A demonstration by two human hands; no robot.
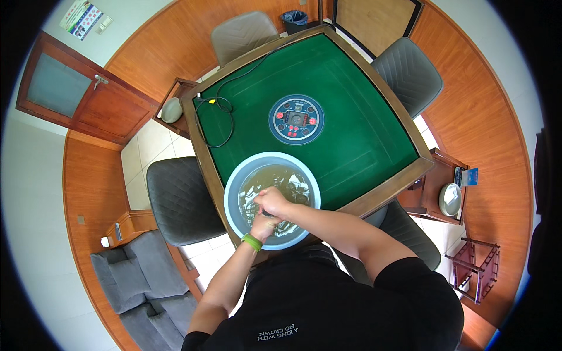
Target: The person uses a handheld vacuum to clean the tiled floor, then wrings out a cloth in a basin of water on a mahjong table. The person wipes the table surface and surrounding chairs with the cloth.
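Observation:
A light-blue plastic basin (233, 215) of murky, brownish water (281, 175) stands on the near corner of the green-topped mahjong table (364, 118). Over the water, my right hand (273, 202) is closed, its fingers curled, just above and against my left hand (263, 226). A bright green band (252, 241) circles my left wrist. Between the two fists a bit of a small dark thing (267, 213) shows, perhaps cloth; most of it is hidden by my fingers. Light glints off ripples around both hands.
A round control panel (297, 119) sits mid-table. A black cable (232, 127) lies coiled at the left edge. Dark padded chairs (180, 199) surround the table. Side stands hold a bowl (171, 110) at left and an ashtray-like dish (450, 199) at right.

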